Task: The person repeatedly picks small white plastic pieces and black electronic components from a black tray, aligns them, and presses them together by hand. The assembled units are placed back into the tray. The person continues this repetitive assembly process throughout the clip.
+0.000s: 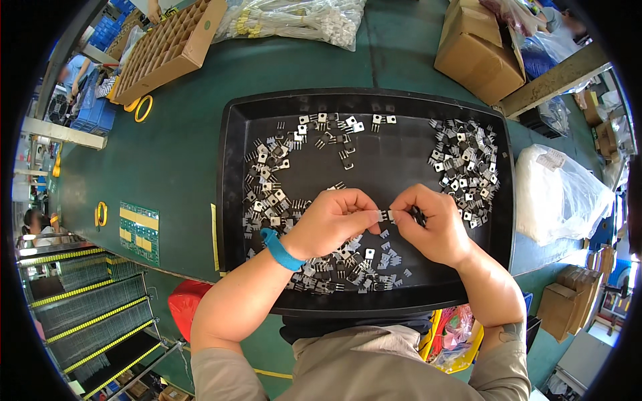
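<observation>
I've got left hand (342, 219), right hand (433, 226) both pinching small grey-and-black component (384, 215), mid-frame; black rectangular plastic tray (398, 157) rimmed, bare above centre.

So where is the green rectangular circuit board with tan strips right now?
In the head view's left part, the circuit board lies near the front edge of the dark green tabletop, left of the black plastic tray.

Shirt (378, 374): beige, with short sleeves (224, 374)
Waist fabric (354, 331): dark, nearly black
Left wristband (282, 250): blue, broad
Right arm (491, 287): dark marking (513, 330) beside the sleeve hem
Left hand (338, 217): bare
Right hand (433, 226): bare
</observation>
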Demonstrator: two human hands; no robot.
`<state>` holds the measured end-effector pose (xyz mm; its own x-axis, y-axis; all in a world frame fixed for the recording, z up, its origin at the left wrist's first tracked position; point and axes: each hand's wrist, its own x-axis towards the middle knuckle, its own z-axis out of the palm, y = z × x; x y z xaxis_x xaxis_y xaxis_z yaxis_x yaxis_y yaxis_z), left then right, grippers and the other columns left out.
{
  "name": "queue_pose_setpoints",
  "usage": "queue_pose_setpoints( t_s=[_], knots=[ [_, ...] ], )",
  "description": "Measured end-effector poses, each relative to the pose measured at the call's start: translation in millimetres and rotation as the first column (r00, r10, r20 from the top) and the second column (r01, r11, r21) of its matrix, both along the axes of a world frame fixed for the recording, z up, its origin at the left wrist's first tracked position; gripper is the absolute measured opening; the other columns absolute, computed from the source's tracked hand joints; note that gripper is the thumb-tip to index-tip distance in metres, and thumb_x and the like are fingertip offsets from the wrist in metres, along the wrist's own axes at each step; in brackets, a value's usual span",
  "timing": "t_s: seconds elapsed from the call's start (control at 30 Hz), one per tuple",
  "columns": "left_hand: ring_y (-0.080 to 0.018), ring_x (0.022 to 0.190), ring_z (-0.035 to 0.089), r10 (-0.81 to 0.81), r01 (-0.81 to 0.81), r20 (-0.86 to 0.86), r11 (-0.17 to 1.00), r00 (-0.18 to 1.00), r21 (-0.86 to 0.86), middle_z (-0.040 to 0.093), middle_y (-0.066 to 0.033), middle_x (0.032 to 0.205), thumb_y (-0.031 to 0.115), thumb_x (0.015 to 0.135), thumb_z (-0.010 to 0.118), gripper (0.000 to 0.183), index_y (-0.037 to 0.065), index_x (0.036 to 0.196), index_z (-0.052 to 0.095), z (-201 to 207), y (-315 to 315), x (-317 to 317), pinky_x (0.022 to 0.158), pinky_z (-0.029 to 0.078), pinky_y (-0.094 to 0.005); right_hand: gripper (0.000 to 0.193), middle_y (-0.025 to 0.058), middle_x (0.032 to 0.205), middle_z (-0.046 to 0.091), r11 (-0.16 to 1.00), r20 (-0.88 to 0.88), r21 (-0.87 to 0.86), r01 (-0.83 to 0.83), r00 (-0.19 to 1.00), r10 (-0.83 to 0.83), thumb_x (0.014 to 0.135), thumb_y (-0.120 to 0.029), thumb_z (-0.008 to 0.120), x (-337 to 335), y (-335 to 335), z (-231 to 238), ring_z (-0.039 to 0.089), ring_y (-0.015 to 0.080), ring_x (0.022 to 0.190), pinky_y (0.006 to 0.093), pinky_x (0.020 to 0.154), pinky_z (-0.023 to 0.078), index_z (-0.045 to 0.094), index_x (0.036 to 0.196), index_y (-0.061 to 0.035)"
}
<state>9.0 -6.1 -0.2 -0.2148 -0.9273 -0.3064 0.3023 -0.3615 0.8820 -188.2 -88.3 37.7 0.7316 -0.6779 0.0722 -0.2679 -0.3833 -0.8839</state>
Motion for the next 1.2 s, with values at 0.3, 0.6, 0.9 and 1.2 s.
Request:
queue_pose_setpoints(
  t_s=[0.3,0.6,0.9,1.2],
  knots=[
    [-0.0014,0.057,0.046,-0.041,0.040,0.027,0.998,0.999,0.052,0.068,-0.0063,0.077,0.007,0.090,0.060,0.006,0.001,0.088,0.062,0.8,2.9,-3.7,0.049,0.034,-0.0182,0.008,0.0097,0.076,0.065,0.994,-0.043,0.113,-0.007,0.999,0.012,0.083,-0.003,0.063,4.7,5.2,-6.1,0.064,0.0139,0.068,0.0271,0.063,0.049,0.059,0.089,0.0008],
    [-0.0018,0.058,0.047,-0.037,0.036,0.059,0.999,0.998,0.029,0.065,-0.0025,0.074,0.013,0.090,0.061,0.012,0.002,0.089,0.062,0.6,2.5,-4.1,0.049,0.033,-0.0189,0.019,0.0007,0.076,0.058,0.825,-0.001,0.563,-0.047,0.998,0.058,0.089,-0.017,0.069,6.8,3.1,-16.9,0.051,0.0034,0.064,0.0208,0.054,0.041,0.057,0.093,-0.0028],
    [-0.0058,0.062,0.045,0.206,-0.176,-0.217,0.973,0.954,0.150,0.064,-0.0094,0.093,0.001,0.091,0.046,0.024,0.004,0.113,0.055,-6.5,-3.0,4.8,0.049,0.030,-0.0196,0.019,0.0121,0.090,0.065,0.859,-0.453,-0.091,-0.503,0.790,0.414,0.085,-0.017,0.064,5.3,20.8,-28.4,0.066,0.0284,0.082,0.0414,0.067,0.052,0.054,0.097,-0.0056],
    [-0.0050,0.061,0.045,0.158,-0.151,-0.171,0.987,0.972,0.058,0.066,-0.0154,0.106,0.006,0.095,0.052,0.019,0.004,0.114,0.057,0.1,-3.5,2.4,0.049,0.033,-0.0183,0.024,0.0123,0.081,0.063,0.767,-0.579,0.080,-0.636,0.597,0.555,0.086,-0.023,0.065,7.4,21.5,-6.5,0.066,0.0294,0.077,0.0417,0.063,0.050,0.053,0.094,-0.0040]
  ],
)
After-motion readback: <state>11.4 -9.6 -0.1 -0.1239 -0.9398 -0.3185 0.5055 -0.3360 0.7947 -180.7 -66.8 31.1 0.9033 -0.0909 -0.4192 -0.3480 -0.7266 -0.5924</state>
